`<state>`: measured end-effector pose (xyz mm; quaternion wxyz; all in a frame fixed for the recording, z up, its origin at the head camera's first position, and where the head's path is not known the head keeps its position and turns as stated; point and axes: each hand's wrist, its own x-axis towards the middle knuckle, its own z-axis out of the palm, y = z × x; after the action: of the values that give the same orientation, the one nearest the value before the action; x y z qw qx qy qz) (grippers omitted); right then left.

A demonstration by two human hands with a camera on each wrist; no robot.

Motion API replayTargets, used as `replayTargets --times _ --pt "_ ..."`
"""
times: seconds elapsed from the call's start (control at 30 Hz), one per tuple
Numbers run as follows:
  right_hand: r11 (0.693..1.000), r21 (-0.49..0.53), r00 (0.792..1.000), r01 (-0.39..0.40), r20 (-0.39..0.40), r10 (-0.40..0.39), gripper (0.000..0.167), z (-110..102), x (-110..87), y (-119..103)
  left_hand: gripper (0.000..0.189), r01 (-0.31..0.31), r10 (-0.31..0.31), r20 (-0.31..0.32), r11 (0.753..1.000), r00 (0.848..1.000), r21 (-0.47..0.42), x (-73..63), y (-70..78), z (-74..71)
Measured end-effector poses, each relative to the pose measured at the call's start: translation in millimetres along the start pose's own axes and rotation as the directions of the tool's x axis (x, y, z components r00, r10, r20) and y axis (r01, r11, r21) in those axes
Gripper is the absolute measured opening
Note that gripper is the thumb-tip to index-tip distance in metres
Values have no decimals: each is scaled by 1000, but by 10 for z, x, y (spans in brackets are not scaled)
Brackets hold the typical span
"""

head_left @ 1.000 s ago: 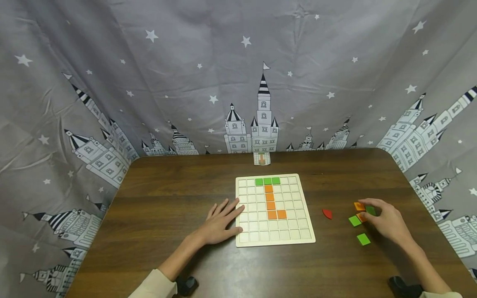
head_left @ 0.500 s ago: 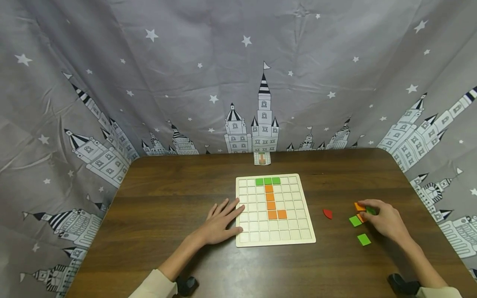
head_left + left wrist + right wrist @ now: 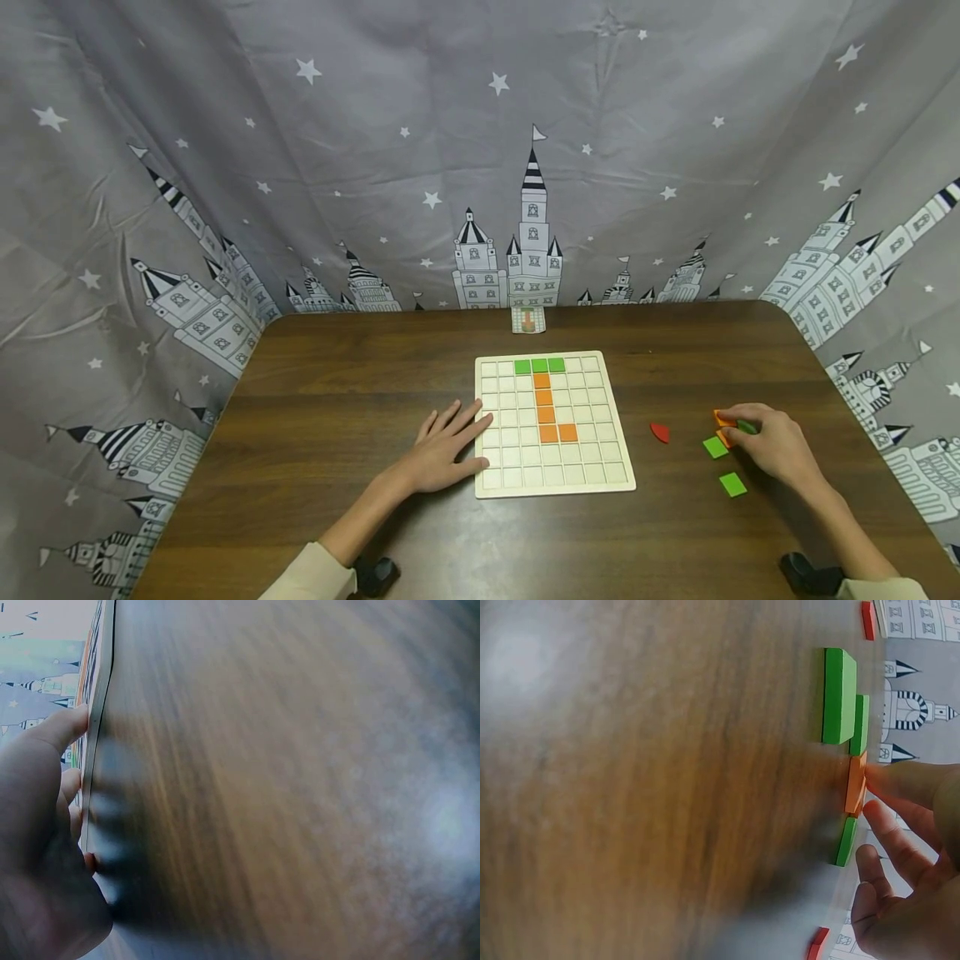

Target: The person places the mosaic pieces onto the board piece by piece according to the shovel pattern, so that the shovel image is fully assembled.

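My left hand (image 3: 442,454) lies spread at the left edge of a pale grid board (image 3: 510,458), fingertips on its rim. Three green square tiles (image 3: 539,365) fill part of the board's top row. An orange column (image 3: 543,397) runs down from them, with one orange tile (image 3: 567,432) to the right of its foot. At the right, my right hand (image 3: 776,442) pinches an orange square tile (image 3: 724,420) between thumb and index finger, low at the table. Another orange tile (image 3: 723,438) lies partly under the thumb. A green tile (image 3: 747,427) is partly hidden by the hand.
Loose green tiles (image 3: 716,447) and a nearer one (image 3: 732,484) lie by the right hand. A red quarter-round piece (image 3: 659,432) sits between board and hand. A small pattern card (image 3: 528,320) stands at the back edge, before a grey castle-print curtain (image 3: 375,167).
My right index finger has come down over the far edge of the orange tile, nearer the thumb. The left hand and the board tiles have not moved.
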<state>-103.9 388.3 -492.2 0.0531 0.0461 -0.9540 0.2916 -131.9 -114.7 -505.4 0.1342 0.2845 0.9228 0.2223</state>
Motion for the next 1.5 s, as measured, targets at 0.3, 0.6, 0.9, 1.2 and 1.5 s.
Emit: replayTargets --times 0.3,0.6,0.9,1.2,1.5 --pt "1000 -8 1000 25 -3 -25 27 7 -4 12 69 -1 1 15 1000 1000 7 6 10 -23" --pt "1000 -14 1000 24 13 -24 29 -7 19 21 68 -17 17 -4 1000 1000 -8 3 15 -28" --pt "998 -21 999 51 -9 -51 30 -13 28 39 69 -12 12 2 1000 1000 -6 -1 13 -21" --pt "996 -17 996 87 0 -87 32 -24 54 66 69 6 -7 22 1000 1000 16 -3 9 -18" --pt "999 -39 998 25 51 -23 30 -53 93 63 69 -4 4 18 1000 1000 13 0 -3 -11"
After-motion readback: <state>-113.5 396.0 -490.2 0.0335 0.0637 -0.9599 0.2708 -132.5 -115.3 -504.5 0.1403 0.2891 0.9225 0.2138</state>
